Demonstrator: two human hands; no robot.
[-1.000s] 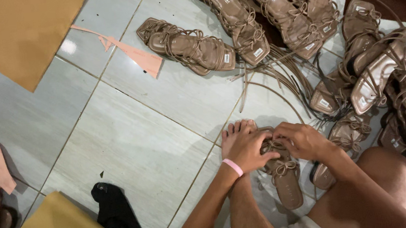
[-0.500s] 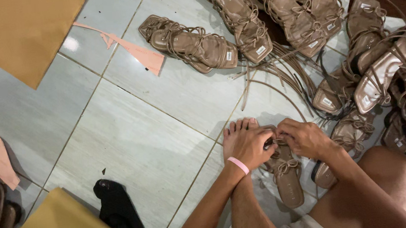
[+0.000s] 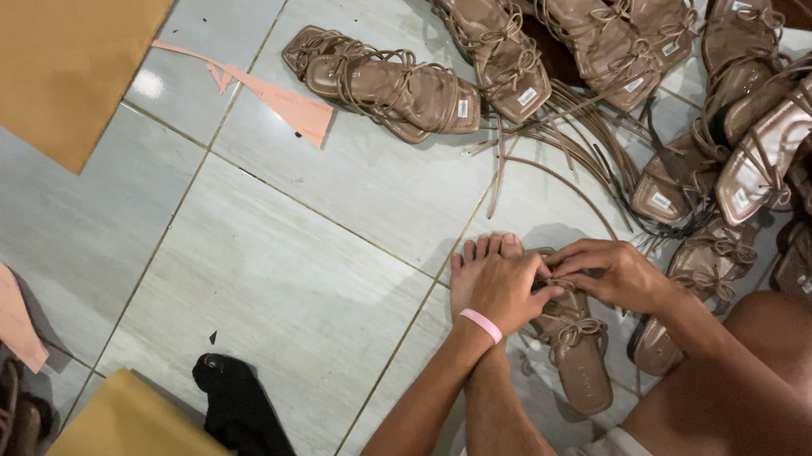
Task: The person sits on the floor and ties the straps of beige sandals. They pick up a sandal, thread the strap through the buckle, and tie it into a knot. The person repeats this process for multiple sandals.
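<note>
Very little has moved since a moment ago — the view has only drifted a touch, and both hands have stayed low in the middle of the frame, bent over the same bronze sandal. The left hand, with a pink wristband, lies over a bare foot, fingers together and pressed down at the sandal's top. The right hand meets it from the right, fingertips pinched on a thin strap there. So the fiddling with the lacing seems to be going on, unfinished. The sandal lies flat on the grey tile floor, sole down — a heap of matching sandals fills the upper right.
</note>
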